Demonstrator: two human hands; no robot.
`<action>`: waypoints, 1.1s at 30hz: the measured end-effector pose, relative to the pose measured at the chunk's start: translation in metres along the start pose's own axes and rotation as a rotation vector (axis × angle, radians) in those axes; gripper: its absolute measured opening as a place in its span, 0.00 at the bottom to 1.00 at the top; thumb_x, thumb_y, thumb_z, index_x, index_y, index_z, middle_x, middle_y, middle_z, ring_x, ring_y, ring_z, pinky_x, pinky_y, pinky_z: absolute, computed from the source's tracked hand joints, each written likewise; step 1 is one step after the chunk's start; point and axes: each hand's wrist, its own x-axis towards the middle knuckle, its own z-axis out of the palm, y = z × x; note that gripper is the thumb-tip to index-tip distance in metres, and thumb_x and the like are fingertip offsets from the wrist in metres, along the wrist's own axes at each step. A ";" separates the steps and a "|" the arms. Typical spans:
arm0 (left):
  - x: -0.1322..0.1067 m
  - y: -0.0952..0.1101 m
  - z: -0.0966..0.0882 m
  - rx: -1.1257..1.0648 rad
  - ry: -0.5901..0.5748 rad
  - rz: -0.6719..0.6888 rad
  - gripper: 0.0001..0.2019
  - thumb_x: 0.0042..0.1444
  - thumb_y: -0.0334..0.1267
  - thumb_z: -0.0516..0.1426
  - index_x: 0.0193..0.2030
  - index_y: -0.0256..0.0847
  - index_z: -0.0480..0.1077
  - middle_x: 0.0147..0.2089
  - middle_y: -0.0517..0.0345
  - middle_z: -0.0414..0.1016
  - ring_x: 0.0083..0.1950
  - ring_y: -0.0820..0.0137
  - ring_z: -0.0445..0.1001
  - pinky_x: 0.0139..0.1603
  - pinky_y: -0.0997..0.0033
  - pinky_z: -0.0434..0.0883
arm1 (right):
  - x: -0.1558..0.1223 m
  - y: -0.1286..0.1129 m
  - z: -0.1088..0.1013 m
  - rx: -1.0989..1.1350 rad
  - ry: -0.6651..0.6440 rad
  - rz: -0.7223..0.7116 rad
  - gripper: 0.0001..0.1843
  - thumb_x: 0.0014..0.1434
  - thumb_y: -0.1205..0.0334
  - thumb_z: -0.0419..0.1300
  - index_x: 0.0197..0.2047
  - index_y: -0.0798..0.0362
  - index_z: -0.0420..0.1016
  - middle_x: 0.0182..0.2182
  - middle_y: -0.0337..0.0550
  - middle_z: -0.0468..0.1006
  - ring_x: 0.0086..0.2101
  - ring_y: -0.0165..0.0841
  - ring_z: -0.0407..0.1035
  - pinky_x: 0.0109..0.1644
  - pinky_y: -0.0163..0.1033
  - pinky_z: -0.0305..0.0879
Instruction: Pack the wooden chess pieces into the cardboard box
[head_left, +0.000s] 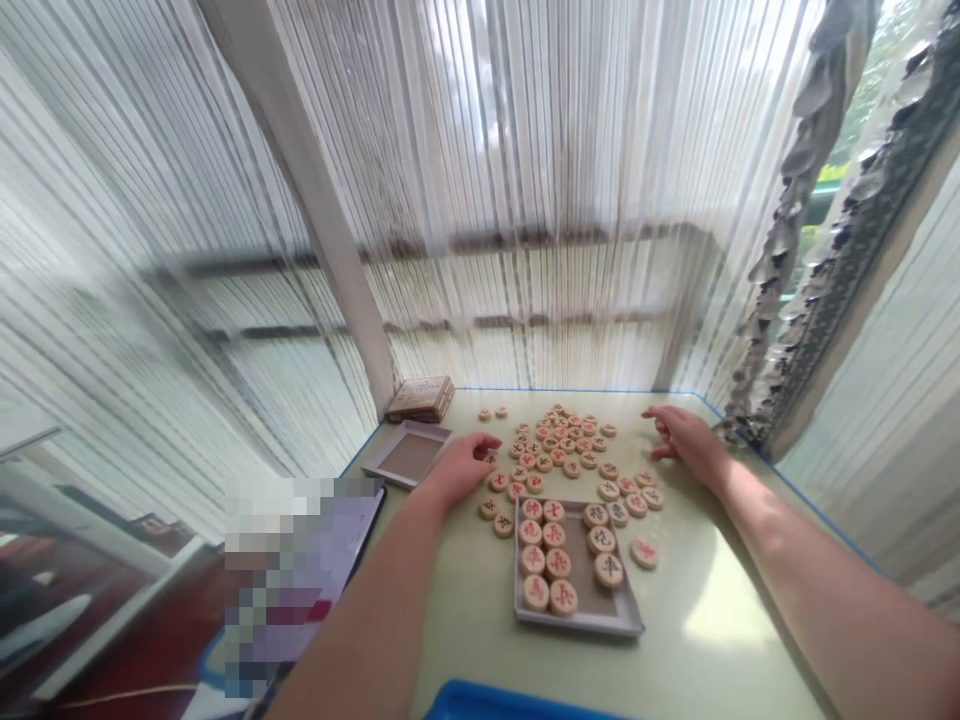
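Several round wooden chess discs [559, 445] with red and dark characters lie scattered on a pale green table [712, 620]. A shallow grey tray [630, 615] in front of them holds several discs in neat rows. My left hand [461, 465] rests at the left edge of the pile, fingers curled and pinching a disc [490, 459]. At the pile's right edge my right hand [686, 438] lies on the table, its fingers stretched toward the discs and holding nothing.
An empty grey tray lid [409, 455] and a small patterned box [421, 398] sit at the back left. A tablet [300, 570] lies at the left edge. Sheer curtains [525, 200] close off the back and sides. A blue object [517, 703] is at the near edge.
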 end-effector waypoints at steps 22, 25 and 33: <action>0.003 0.014 0.019 -0.099 0.219 0.161 0.13 0.43 0.30 0.59 0.39 0.37 0.71 0.36 0.54 0.75 0.35 0.72 0.72 0.37 0.73 0.71 | -0.011 -0.013 0.006 -0.479 -0.078 -0.103 0.15 0.49 0.50 0.55 0.29 0.53 0.75 0.14 0.35 0.69 0.22 0.31 0.65 0.27 0.35 0.59; 0.002 0.018 0.020 -0.153 0.198 0.167 0.13 0.42 0.31 0.60 0.38 0.36 0.71 0.36 0.53 0.75 0.35 0.72 0.72 0.38 0.72 0.71 | -0.014 -0.019 0.011 -0.491 -0.097 -0.181 0.14 0.51 0.52 0.55 0.28 0.53 0.76 0.22 0.38 0.75 0.28 0.32 0.68 0.32 0.34 0.61; -0.016 0.043 0.025 -0.365 0.028 0.263 0.16 0.41 0.33 0.62 0.39 0.35 0.70 0.36 0.55 0.74 0.35 0.73 0.72 0.39 0.71 0.71 | -0.072 -0.081 0.053 -0.389 -0.401 -0.396 0.15 0.51 0.54 0.58 0.40 0.52 0.76 0.33 0.43 0.78 0.29 0.30 0.69 0.31 0.34 0.65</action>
